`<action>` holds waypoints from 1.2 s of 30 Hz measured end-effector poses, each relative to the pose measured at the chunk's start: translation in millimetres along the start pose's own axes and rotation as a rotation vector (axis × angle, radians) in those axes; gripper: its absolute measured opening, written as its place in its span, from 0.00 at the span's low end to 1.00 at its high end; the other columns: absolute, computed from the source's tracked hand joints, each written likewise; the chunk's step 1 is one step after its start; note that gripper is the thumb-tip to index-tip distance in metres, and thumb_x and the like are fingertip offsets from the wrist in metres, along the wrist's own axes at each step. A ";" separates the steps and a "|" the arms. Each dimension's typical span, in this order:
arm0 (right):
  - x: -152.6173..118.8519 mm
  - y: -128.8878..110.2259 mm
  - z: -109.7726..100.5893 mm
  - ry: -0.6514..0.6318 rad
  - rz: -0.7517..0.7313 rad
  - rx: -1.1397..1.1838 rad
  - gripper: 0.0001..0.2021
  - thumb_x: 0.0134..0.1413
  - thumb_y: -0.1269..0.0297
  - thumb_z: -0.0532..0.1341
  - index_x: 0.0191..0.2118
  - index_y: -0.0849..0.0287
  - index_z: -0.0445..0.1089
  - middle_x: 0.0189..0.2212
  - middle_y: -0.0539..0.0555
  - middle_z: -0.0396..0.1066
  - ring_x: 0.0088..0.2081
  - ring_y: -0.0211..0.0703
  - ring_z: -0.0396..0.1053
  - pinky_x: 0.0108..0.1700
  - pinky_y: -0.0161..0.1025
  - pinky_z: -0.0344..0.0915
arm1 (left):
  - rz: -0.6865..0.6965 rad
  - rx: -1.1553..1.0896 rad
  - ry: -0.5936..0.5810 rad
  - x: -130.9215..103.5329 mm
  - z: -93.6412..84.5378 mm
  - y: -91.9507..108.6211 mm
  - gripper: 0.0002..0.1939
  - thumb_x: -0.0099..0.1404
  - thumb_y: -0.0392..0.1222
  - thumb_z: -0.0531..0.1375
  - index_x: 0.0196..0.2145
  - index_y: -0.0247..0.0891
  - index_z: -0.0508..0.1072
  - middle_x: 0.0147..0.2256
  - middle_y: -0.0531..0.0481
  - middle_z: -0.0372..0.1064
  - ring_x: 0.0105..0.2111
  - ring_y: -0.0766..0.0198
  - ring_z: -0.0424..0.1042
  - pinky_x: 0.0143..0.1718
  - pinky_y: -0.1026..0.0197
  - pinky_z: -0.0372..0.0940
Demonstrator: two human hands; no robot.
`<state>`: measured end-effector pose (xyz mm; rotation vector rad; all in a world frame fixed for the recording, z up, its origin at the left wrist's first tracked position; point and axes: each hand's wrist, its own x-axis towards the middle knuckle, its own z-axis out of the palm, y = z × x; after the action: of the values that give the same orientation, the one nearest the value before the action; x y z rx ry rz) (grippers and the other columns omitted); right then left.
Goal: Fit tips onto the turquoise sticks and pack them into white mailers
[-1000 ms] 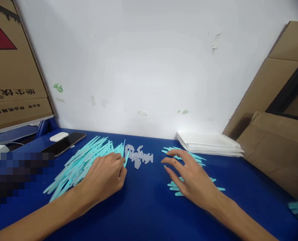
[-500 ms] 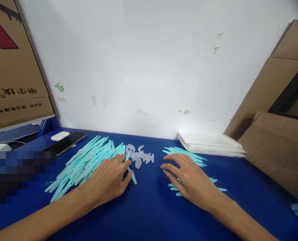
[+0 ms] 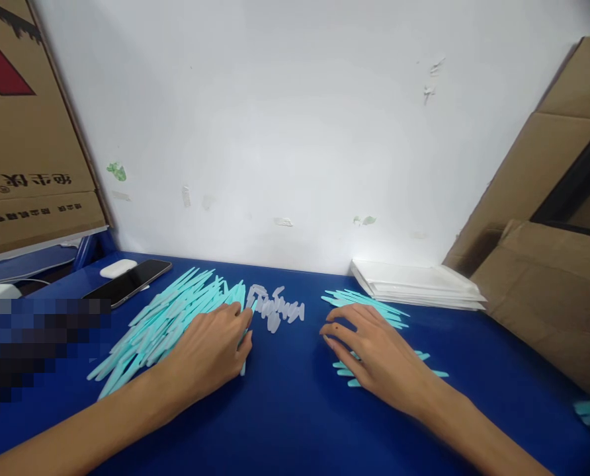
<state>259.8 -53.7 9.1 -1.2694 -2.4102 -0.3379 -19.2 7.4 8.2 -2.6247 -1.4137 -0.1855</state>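
My left hand [image 3: 213,344] rests at the right edge of a big pile of slim turquoise sticks [image 3: 168,317]. Its thumb and fingers are closed around one turquoise stick [image 3: 243,367], whose lower tip shows below the thumb; the rest is mostly hidden. My right hand [image 3: 369,340] is over a smaller group of the same sticks [image 3: 374,302], fingers curved and apart with nothing visible in them. More sticks [image 3: 343,373] poke out from under that hand. Between both hands, further back, lies a cluster of small translucent pale pieces [image 3: 278,309].
A stack of white flat trays or sheets [image 3: 419,284] stands at the back right by the wall. Left of the pile are a phone [image 3: 136,281] and a white case [image 3: 119,268]. Cardboard boxes [image 3: 547,297] flank the blue table [image 3: 285,410].
My left hand has drawn slightly left, and the stick in it has turned more upright, pointing toward me. My right hand has hardly moved.
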 end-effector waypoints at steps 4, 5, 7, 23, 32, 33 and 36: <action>-0.9 0.7 0.8 0.003 -0.012 -0.001 0.11 0.68 0.69 0.55 0.48 0.55 0.73 0.46 0.57 0.71 0.48 0.50 0.69 0.51 0.53 0.68 | -0.020 0.022 -0.009 1.9 -0.8 -2.2 0.13 0.71 0.39 0.49 0.40 0.36 0.73 0.36 0.42 0.72 0.33 0.54 0.74 0.28 0.57 0.61; -1.0 0.8 1.0 -0.001 -0.011 0.001 0.11 0.68 0.69 0.55 0.48 0.55 0.73 0.46 0.57 0.71 0.48 0.50 0.69 0.51 0.53 0.68 | -0.018 0.013 -0.011 1.9 -0.4 -2.4 0.13 0.71 0.39 0.49 0.40 0.36 0.74 0.37 0.42 0.72 0.33 0.54 0.74 0.28 0.57 0.61; -1.0 0.9 1.1 -0.011 -0.007 0.005 0.10 0.68 0.69 0.55 0.48 0.55 0.73 0.46 0.57 0.71 0.48 0.50 0.69 0.51 0.53 0.68 | -0.005 -0.019 -0.008 1.4 1.7 -2.8 0.14 0.72 0.39 0.49 0.43 0.36 0.74 0.39 0.42 0.71 0.33 0.55 0.74 0.27 0.58 0.61; -0.5 1.5 1.1 -0.041 0.005 0.018 0.10 0.68 0.68 0.55 0.48 0.54 0.73 0.45 0.56 0.71 0.47 0.48 0.70 0.50 0.51 0.67 | 0.106 -0.089 0.051 1.6 17.5 -8.0 0.29 0.74 0.56 0.47 0.64 0.38 0.64 0.64 0.37 0.59 0.66 0.39 0.51 0.63 0.36 0.53; -0.5 0.8 1.9 -0.033 -0.009 0.012 0.10 0.67 0.69 0.55 0.46 0.54 0.74 0.42 0.55 0.73 0.45 0.47 0.71 0.49 0.50 0.67 | 0.148 -0.091 0.055 1.7 14.2 -4.2 0.25 0.74 0.52 0.47 0.62 0.38 0.67 0.62 0.40 0.64 0.65 0.40 0.57 0.63 0.37 0.54; -0.4 0.9 2.2 -0.036 -0.007 0.016 0.10 0.67 0.68 0.55 0.46 0.54 0.74 0.41 0.55 0.73 0.45 0.47 0.71 0.49 0.50 0.67 | 0.141 -0.078 0.068 1.4 14.7 -4.1 0.25 0.74 0.51 0.48 0.62 0.37 0.67 0.62 0.39 0.64 0.64 0.40 0.58 0.63 0.37 0.55; -0.5 1.2 2.7 -0.042 -0.002 0.024 0.10 0.68 0.68 0.55 0.46 0.54 0.73 0.42 0.55 0.73 0.45 0.48 0.71 0.49 0.49 0.67 | 0.110 -0.047 0.082 0.0 16.6 -4.7 0.26 0.72 0.45 0.49 0.62 0.33 0.66 0.61 0.36 0.64 0.64 0.40 0.57 0.63 0.38 0.56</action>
<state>260.4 -52.4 6.5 -1.2761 -2.4435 -0.2841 -22.6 13.2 -7.7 -2.6900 -1.2508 -0.3133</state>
